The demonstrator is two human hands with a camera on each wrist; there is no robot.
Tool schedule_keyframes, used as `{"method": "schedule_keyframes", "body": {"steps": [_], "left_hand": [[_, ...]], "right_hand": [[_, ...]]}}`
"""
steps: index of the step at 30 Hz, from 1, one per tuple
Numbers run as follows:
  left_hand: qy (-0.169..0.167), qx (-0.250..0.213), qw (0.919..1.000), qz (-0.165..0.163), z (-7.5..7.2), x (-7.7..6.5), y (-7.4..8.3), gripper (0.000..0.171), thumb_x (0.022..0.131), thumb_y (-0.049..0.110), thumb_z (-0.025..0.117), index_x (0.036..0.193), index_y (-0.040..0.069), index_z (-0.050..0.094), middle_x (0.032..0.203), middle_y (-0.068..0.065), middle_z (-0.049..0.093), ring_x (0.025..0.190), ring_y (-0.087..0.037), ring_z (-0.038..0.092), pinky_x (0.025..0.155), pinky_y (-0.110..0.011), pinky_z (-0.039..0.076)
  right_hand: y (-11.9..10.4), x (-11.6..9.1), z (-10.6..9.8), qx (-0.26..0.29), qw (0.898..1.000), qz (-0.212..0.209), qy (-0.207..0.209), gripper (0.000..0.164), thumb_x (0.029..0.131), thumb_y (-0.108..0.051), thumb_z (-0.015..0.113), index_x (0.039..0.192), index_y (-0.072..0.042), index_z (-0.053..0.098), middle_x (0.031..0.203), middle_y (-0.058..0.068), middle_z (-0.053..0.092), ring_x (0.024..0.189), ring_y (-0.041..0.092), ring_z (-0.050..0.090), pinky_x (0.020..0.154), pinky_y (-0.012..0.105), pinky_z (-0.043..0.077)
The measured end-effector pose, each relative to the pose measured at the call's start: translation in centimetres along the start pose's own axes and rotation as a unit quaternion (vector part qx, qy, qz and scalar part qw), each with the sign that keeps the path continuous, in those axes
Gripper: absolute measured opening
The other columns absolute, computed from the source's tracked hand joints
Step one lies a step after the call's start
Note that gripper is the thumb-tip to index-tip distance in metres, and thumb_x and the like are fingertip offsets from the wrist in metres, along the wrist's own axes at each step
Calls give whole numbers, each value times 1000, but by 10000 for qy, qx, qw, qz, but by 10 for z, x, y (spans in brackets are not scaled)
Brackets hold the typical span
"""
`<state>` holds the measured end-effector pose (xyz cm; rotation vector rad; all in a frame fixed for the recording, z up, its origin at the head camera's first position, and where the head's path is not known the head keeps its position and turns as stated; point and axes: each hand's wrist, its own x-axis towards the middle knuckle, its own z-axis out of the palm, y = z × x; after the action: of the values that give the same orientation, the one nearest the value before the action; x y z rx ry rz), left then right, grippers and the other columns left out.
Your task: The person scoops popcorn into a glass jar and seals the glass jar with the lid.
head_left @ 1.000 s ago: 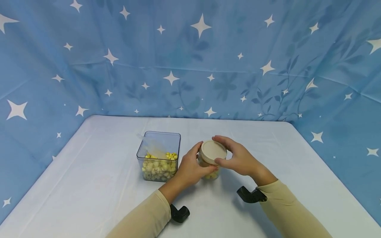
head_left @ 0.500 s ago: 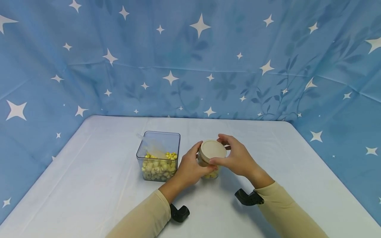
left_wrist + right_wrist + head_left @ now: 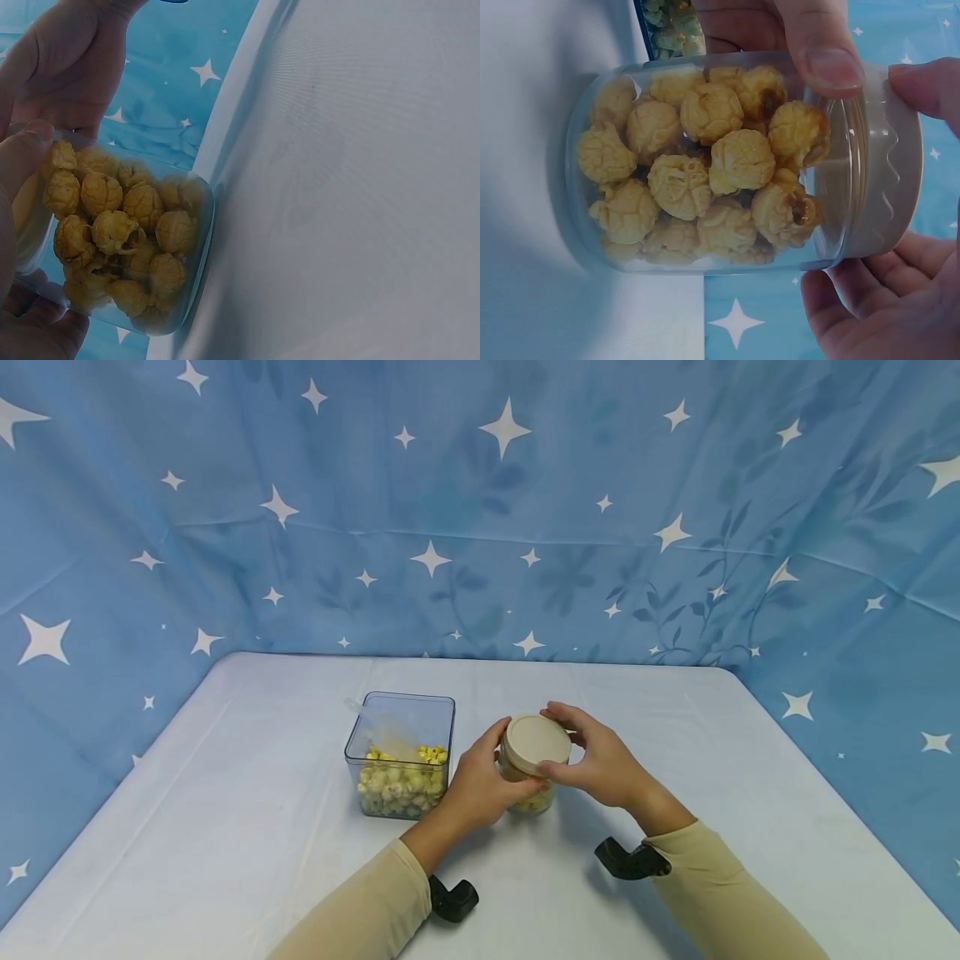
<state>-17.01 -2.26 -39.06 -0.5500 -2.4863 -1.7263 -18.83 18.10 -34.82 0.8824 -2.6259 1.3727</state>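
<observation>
A clear jar [image 3: 697, 165] of round caramel-coloured popcorn stands upright on the white table. Its cream lid [image 3: 537, 740] has a wavy grip edge and sits over the mouth. My left hand [image 3: 483, 779] grips the jar's upper side, thumb in front and fingers behind. Around the lid's rim curl the thumb and fingers of my right hand [image 3: 606, 760]. In the left wrist view the popcorn [image 3: 116, 229] shows through the jar wall, with the lid partly hidden by my left thumb.
Left of the jar stands an open clear square bin [image 3: 401, 696] part full of yellow popcorn [image 3: 401, 785], with a translucent scoop [image 3: 390, 731] in it. Black wrist mounts [image 3: 633, 858] jut from both sleeves. A blue star-patterned curtain [image 3: 480, 510] hangs behind the table [image 3: 225, 777].
My right fingers shifted back off the lid's edge half a second ago and are round it again now. The left hand and jar keep their place.
</observation>
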Motion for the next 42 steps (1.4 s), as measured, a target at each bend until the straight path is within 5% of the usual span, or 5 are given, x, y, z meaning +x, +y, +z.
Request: {"method": "schedule_keyframes", "body": {"steps": [7,18,42], "left_hand": [[64,-16,10000,13,0,0,1,93,80,31,87,153,5,37,145,-10,50,129,-28,50,101,-54,42],[-49,-41,10000,-53,-1,-1,1,93,81,31,86,155,8,34,146,-7,49,127,-27,51,99,-52,44],[23,101,9994,-344,-4,-2,2,99,80,35,86,157,6,29,153,-11,42,137,-29,42,106,-54,38]], "right_hand": [[-3,0,5,-289,9978,484,354,87,78,-23,88,147,6,41,134,14,57,113,30,57,94,49,47],[2,-1,1,226,9997,-21,-102,71,90,-12,75,148,7,39,147,21,46,133,37,47,107,58,36],[-8,-2,16,-109,9968,658,433,85,84,-28,84,149,4,39,146,17,49,130,37,49,104,53,42]]}}
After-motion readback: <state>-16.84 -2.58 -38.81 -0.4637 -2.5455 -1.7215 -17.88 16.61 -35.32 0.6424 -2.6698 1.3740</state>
